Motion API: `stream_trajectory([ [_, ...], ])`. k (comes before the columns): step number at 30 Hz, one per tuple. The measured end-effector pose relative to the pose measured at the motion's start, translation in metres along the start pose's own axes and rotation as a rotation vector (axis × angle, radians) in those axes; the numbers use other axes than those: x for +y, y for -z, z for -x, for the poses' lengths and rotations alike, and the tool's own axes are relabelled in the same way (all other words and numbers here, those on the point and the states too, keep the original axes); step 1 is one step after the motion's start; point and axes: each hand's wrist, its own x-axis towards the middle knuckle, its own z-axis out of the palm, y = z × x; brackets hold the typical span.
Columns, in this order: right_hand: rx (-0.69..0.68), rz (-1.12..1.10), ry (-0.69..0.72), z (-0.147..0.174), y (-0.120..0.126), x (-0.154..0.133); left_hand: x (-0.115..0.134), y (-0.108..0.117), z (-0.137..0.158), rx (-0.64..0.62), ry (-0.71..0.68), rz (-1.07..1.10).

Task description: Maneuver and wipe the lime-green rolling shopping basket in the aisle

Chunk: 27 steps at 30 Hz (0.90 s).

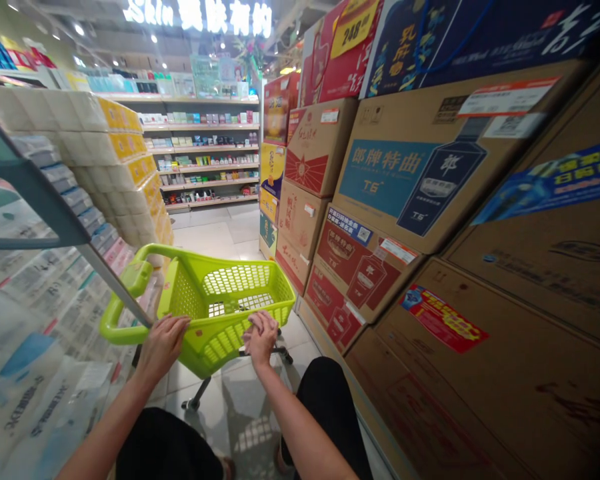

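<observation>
A bright green plastic shopping cart (230,327) stands in front of me, its perforated basket turned sideways with the handle at the left. My left hand (164,341) is closed over the near rim of the basket, close to the handle; the thumb is hidden. In my right hand (263,340) is a crumpled pale pink cloth (251,331), bunched under the fingers against the near side of the basket. The fingers are closed around it.
Stacked cardboard cartons (415,153) wall the right side. Tissue packs (105,160) are piled at the left, beside a grey metal and plastic frame (35,200). Tiled floor (210,237) leads to shelves of small goods (205,141).
</observation>
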Motion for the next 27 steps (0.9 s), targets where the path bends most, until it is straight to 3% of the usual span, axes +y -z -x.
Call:
stream_trajectory([
  [1,0.046,-0.014,-0.048,-0.007,0.004,0.004,-0.004,0.004,0.01,0.114,0.037,-0.02],
  [3,0.106,-0.043,-0.141,-0.019,0.01,0.007,-0.013,0.008,0.028,0.472,0.293,-0.13],
  [4,0.109,-0.055,-0.175,-0.021,0.01,0.005,-0.017,0.008,0.034,0.579,0.443,-0.166],
  [5,0.095,-0.061,-0.201,-0.021,0.007,-0.001,-0.021,0.007,0.037,0.583,0.496,-0.157],
  [9,-0.022,-0.081,-0.262,0.01,-0.021,-0.043,-0.031,-0.002,0.025,0.308,0.445,-0.168],
  [13,-0.147,-0.121,-0.087,0.045,-0.043,-0.079,-0.036,-0.001,0.012,0.237,0.455,-0.272],
  [16,-0.108,-0.115,-0.076,0.039,-0.033,-0.08,-0.038,0.007,0.013,0.184,0.32,-0.351],
  [20,-0.103,-0.036,-0.11,0.009,-0.008,-0.062,-0.033,0.011,0.017,0.185,0.282,-0.44],
  [22,-0.1,-0.013,-0.122,0.005,-0.007,-0.061,-0.027,0.01,0.016,0.207,0.3,-0.465],
  [27,-0.06,-0.052,-0.234,0.047,-0.044,-0.094,-0.017,0.007,0.008,0.233,0.317,-0.461],
])
